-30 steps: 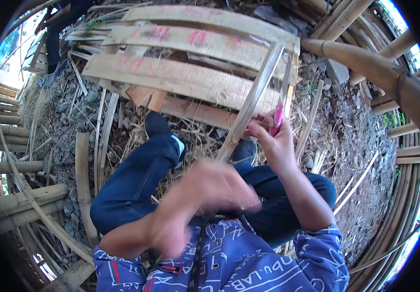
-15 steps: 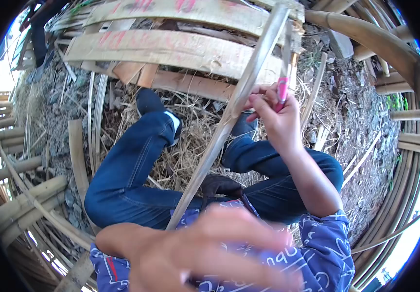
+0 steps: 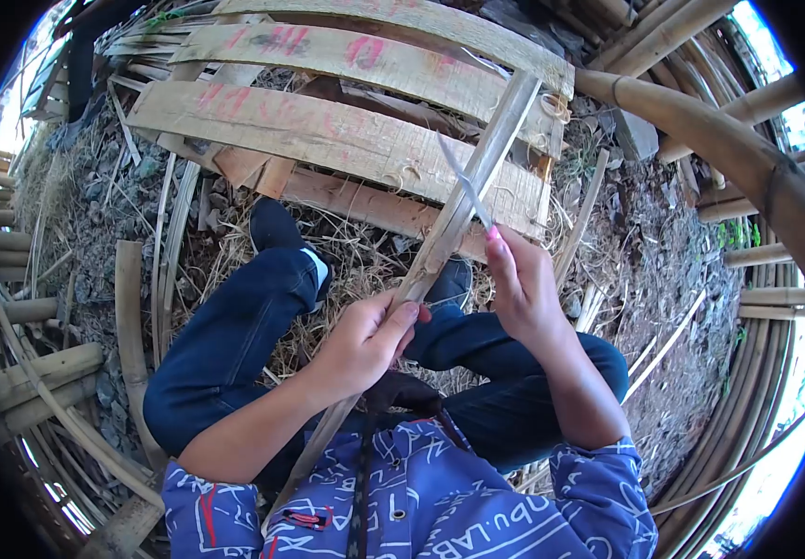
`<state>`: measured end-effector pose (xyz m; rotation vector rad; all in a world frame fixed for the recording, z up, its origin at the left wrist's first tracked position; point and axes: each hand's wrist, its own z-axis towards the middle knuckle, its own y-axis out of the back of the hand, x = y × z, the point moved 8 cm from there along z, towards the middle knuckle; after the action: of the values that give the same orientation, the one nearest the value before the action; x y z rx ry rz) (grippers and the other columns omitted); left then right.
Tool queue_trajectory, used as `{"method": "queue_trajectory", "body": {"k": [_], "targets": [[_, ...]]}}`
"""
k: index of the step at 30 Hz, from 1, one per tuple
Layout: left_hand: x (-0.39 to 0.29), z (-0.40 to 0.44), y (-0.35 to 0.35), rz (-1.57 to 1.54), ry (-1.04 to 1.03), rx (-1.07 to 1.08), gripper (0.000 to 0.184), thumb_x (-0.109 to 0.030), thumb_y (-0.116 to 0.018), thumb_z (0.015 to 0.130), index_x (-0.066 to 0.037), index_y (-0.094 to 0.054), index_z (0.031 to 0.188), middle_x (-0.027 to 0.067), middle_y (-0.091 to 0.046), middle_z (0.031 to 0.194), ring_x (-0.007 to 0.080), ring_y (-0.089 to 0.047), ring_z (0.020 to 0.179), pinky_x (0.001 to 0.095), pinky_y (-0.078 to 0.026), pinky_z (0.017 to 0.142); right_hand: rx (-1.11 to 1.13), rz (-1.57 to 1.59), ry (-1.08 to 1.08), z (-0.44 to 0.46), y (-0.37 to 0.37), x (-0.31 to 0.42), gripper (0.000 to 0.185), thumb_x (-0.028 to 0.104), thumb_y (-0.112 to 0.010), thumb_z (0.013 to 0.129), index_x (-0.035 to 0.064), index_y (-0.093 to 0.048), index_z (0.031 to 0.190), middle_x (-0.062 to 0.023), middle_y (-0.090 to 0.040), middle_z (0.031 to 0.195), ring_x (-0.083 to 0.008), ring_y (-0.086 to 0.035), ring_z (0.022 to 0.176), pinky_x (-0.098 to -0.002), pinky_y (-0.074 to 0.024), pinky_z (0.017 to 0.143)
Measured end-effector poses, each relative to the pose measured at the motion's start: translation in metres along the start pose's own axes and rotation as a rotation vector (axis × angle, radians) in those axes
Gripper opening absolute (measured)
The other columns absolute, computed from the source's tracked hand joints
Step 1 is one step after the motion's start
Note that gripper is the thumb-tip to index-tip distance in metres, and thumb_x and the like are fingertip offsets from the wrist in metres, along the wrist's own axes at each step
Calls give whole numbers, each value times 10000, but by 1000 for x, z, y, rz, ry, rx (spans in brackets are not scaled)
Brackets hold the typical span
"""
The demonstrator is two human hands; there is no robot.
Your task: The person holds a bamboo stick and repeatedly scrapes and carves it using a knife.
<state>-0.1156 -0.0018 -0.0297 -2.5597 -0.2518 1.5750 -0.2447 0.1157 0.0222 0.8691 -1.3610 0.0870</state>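
Note:
A long split bamboo strip [image 3: 468, 188] slants from the pallet down to my lap. My left hand [image 3: 371, 341] is wrapped round its lower part. In my right hand [image 3: 525, 279] is a knife [image 3: 465, 179] with a pink handle, held near its base. The blade points up and left and lies over the strip, though whether it touches the wood I cannot tell. The strip's upper end rests on the slatted wooden pallet [image 3: 328, 132], which has pink marks on its boards.
Thick bamboo poles [image 3: 712, 126] stand at the upper right, with a grey block [image 3: 636, 135] beside them. Bamboo rails [image 3: 39, 373] line the left. Straw and shavings cover the ground between my legs. Part of another person's dark-clothed leg [image 3: 80, 65] shows at the upper left.
My left hand has come from a blurred swing near my chest to a hold on the strip. My right hand has turned the knife from upright to leftward, across the strip.

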Motion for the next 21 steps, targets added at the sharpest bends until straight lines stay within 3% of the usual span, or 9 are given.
{"method": "queue_trajectory", "body": {"k": [2,3,8,19,21], "targets": [[14,0,-4,-322,173,107,303,-295,-441,1007,-28,-546,910,-23,-448,580,51,-405,432,209,-346,403,59,-203,34,-3,0,9,355,321,-468,983,22,-539,806,-161,-488,564,-362,-518,527,-400,-396,514],[12,1,-3,-326,168,102,303,-295,-441,1007,-28,-546,910,-23,-448,580,51,-405,432,209,-346,403,70,-215,45,-4,-2,12,355,326,-501,966,25,-535,782,-175,-514,576,-398,-545,568,-422,-403,510],[7,1,-2,-250,194,124,349,-341,-558,952,-62,-495,752,-26,-444,512,63,-444,367,223,-348,347,50,-297,86,-3,-7,9,346,321,-534,948,26,-547,766,-171,-507,560,-382,-542,535,-425,-395,492],[1,0,-1,-38,129,30,323,-307,-621,920,-65,-504,742,-19,-491,501,59,-478,381,220,-370,349,111,-285,84,-5,-7,11,328,295,-585,921,23,-547,740,-165,-506,551,-368,-542,520,-413,-396,478],[-1,0,-1,-53,115,28,317,-306,-625,919,-65,-511,747,-21,-485,497,60,-477,378,222,-369,341,97,-340,169,-7,-8,18,349,312,-609,904,30,-541,712,-158,-504,541,-366,-540,511,-412,-401,471]]}}
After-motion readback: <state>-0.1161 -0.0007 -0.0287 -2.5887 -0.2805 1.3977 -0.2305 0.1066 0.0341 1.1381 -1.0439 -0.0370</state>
